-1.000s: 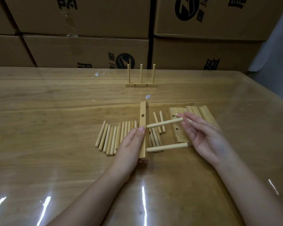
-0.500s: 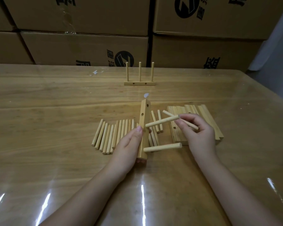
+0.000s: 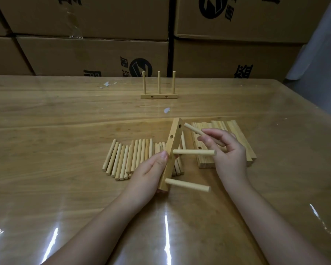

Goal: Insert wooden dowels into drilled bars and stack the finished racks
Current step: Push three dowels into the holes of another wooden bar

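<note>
My left hand (image 3: 147,175) grips a drilled wooden bar (image 3: 172,142) that stands on edge on the table. Two dowels stick out of the bar to the right, a middle dowel (image 3: 194,152) and a near dowel (image 3: 187,185). My right hand (image 3: 225,152) pinches a third dowel (image 3: 194,130), whose tip points at the bar's far hole. A row of loose dowels (image 3: 130,157) lies left of the bar. A stack of drilled bars (image 3: 237,134) lies behind my right hand. A finished rack (image 3: 159,93) with three upright dowels stands farther back.
The wooden table (image 3: 55,150) has a glossy clear cover. Cardboard boxes (image 3: 94,54) are stacked along its far edge. A small white scrap (image 3: 167,110) lies between the finished rack and the held bar. The table's right edge (image 3: 313,119) runs diagonally.
My right hand has left the middle dowel, taken up a third dowel and brought its tip near the bar's far hole. The bar has tilted a little in my left hand.
</note>
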`<state>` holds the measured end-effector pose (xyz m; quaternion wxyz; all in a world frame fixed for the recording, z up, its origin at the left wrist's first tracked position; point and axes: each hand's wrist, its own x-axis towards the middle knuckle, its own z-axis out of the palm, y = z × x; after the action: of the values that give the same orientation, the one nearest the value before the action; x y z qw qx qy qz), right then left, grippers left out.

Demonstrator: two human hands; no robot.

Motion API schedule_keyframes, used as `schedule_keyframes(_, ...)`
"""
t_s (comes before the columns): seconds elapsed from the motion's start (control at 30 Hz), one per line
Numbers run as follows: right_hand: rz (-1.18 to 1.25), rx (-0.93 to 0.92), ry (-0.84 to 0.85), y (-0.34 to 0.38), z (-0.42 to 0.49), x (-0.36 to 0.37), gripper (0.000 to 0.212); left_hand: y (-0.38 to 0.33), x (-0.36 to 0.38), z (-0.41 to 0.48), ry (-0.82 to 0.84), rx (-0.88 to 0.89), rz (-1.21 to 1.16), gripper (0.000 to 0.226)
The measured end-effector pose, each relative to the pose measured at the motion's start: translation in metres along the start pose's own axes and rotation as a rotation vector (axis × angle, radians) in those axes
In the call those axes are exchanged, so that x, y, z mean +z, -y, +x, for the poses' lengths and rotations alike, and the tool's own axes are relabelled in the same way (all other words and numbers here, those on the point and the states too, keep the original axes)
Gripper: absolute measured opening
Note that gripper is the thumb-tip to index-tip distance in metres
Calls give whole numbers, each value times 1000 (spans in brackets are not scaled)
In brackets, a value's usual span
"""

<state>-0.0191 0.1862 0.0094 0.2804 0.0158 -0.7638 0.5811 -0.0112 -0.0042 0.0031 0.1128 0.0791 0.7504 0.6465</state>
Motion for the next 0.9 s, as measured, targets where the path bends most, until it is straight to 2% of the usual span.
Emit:
schedule_keyframes(0.07, -11, -33, 10, 0, 0, 0, 17, -1, -1, 0, 6, 0, 25, 37)
schedule_keyframes(0.13, -42, -68, 28, 0, 0, 1, 20, 6, -2, 2, 21, 31, 43, 59)
schedule_keyframes(0.2, -59, -77, 35, 0, 0, 2, 21, 7, -2, 2, 32, 45, 43, 70)
schedule_keyframes(0.33, -81, -75, 45, 1, 0, 2, 25, 2, -1, 1, 31, 33, 63, 71)
schedule_keyframes(0.47, -10, 7, 57, 2, -1, 4, 19, -1, 0, -1, 12, -3, 117, 38)
schedule_keyframes(0.5, 34, 25, 58, 2, -1, 4, 17, -1, 0, -1, 7, -7, 117, 39)
schedule_keyframes(0.57, 107, 43, 53, 2, 0, 4, 14, 1, 0, 0, -7, 5, 78, 57)
schedule_keyframes(0.67, 149, 65, 55, 0, 1, 3, 23, -2, 1, -2, -17, 22, 33, 73)
schedule_keyframes(0.73, 175, 80, 52, -1, 1, 2, 26, -1, 2, -2, -7, 29, 28, 72)
schedule_keyframes(0.9, 232, 98, 38, 2, 4, 0, 18, -2, 1, -2, -15, 5, 37, 69)
